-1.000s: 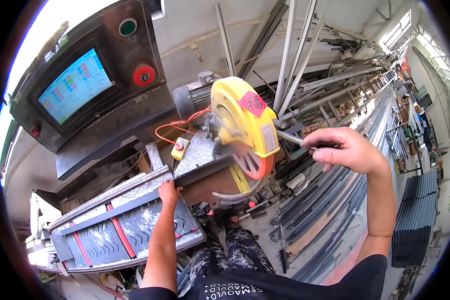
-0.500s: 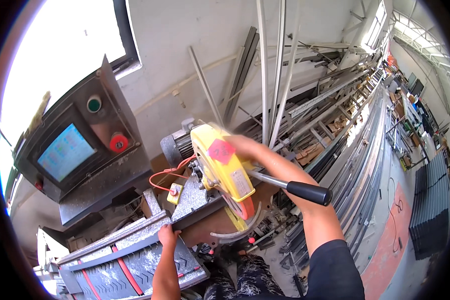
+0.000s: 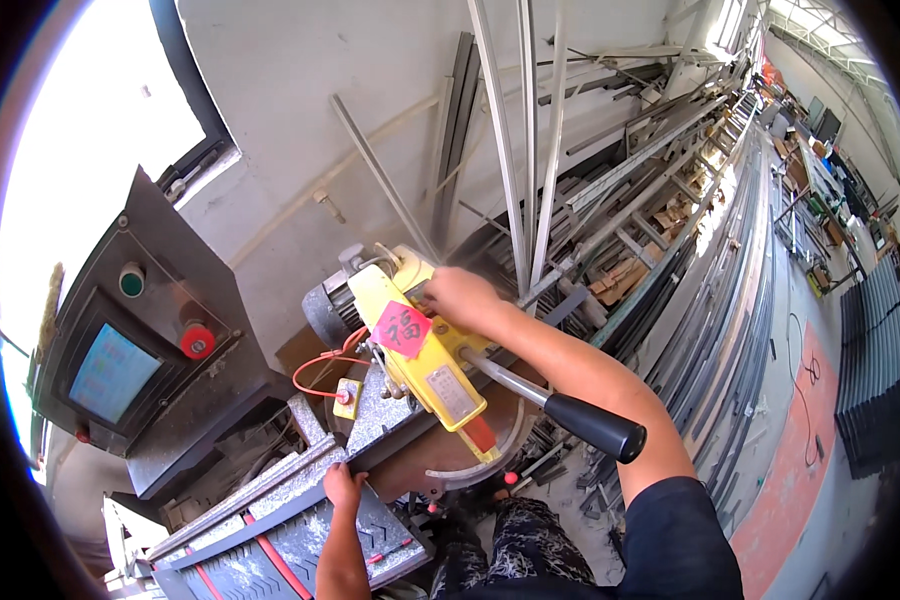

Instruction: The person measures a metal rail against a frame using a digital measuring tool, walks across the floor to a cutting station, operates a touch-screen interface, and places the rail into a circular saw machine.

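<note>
In front of me stands a cutting saw with a yellow guard (image 3: 415,350), a pink paper diamond stuck on its top. A grey motor (image 3: 332,303) sits behind it. My right hand (image 3: 460,298) is at the far right side of the guard, its fingers curled; what they hold, if anything, is hidden. The saw's black-gripped lever (image 3: 595,425) sticks out beneath my right forearm, untouched by the hand. My left hand (image 3: 343,487) is closed at the near end of a dark metal bar (image 3: 270,505) on the feed bed (image 3: 320,535).
A control panel (image 3: 117,370) with a lit screen and a red button (image 3: 197,341) stands left. A yellow switch box (image 3: 347,398) with an orange cable sits beside the saw. Long metal profiles (image 3: 710,330) and a ladder (image 3: 660,235) lie along the right wall.
The view has shifted, and the saw appears turned and its lever lower. My right hand, blurred before, is now curled at the guard's side. My left hand stays at the bar's end.
</note>
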Motion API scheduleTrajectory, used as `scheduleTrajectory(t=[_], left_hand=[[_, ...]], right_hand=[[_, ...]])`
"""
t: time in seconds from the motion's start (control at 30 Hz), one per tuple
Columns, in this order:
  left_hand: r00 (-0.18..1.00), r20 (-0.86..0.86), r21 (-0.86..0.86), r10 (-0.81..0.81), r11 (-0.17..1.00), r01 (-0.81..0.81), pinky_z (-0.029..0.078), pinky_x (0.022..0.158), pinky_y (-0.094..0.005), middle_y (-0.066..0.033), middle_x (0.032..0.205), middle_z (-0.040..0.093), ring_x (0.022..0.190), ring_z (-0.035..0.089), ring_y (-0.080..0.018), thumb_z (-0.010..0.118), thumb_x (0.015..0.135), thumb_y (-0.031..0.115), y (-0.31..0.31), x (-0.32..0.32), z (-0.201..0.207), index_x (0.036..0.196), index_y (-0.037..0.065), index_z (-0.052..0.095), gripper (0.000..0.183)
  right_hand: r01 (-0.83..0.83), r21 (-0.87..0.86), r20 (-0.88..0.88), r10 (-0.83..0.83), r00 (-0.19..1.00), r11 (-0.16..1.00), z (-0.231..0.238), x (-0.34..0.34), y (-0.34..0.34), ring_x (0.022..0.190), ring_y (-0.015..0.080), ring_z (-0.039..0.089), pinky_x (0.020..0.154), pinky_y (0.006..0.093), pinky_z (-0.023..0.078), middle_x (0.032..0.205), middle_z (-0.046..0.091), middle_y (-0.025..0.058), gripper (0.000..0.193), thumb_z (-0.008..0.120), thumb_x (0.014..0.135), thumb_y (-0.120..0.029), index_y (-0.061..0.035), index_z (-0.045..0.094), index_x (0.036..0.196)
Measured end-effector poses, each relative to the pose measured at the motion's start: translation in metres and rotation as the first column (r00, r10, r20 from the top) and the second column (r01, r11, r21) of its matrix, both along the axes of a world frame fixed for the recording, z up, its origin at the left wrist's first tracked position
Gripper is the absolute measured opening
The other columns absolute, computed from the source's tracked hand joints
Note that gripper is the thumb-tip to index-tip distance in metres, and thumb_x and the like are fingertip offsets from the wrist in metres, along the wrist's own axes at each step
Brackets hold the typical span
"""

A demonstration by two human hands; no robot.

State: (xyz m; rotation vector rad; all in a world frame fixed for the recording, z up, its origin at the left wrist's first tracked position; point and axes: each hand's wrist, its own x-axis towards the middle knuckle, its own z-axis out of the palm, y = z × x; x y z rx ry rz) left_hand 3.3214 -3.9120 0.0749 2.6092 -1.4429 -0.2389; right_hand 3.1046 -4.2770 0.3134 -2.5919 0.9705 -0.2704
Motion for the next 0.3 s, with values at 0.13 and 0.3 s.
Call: scheduleTrajectory(t=[0.13, 0.3], left_hand=[[1.000, -0.026, 0.041, 0.012, 0.999, -0.011, 0.045, 0.067, -0.0413, -0.0151, 0.078, 0.055, 0.076, 0.054, -0.0335, 0.076, 0.057, 0.032, 0.001, 0.002, 0.000, 0.074, 0.001, 0.056, 0.040], [1.000, -0.016, -0.015, -0.007, 1.000, 0.007, 0.045, 0.065, -0.0410, -0.0144, 0.077, 0.056, 0.074, 0.055, -0.0326, 0.076, 0.057, 0.030, -0.001, -0.001, 0.004, 0.072, 0.002, 0.057, 0.037]], right_hand=[[0.004, 0.009, 0.049, -0.005, 0.999, 1.000, -0.005, -0.001, 0.000, 0.082, 0.0326, 0.058, 0.071, 0.0403, 0.047, 0.089, 0.059, 0.0158, 0.014, 0.054, 0.071, -0.009, -0.0052, 0.066, 0.078], [0.046, 0.121, -0.005, -0.045, 0.999, 0.992, 0.007, 0.003, 0.003, 0.086, 0.0308, 0.058, 0.074, 0.0389, 0.046, 0.091, 0.059, 0.0155, 0.016, 0.054, 0.071, -0.009, -0.0078, 0.067, 0.080]])
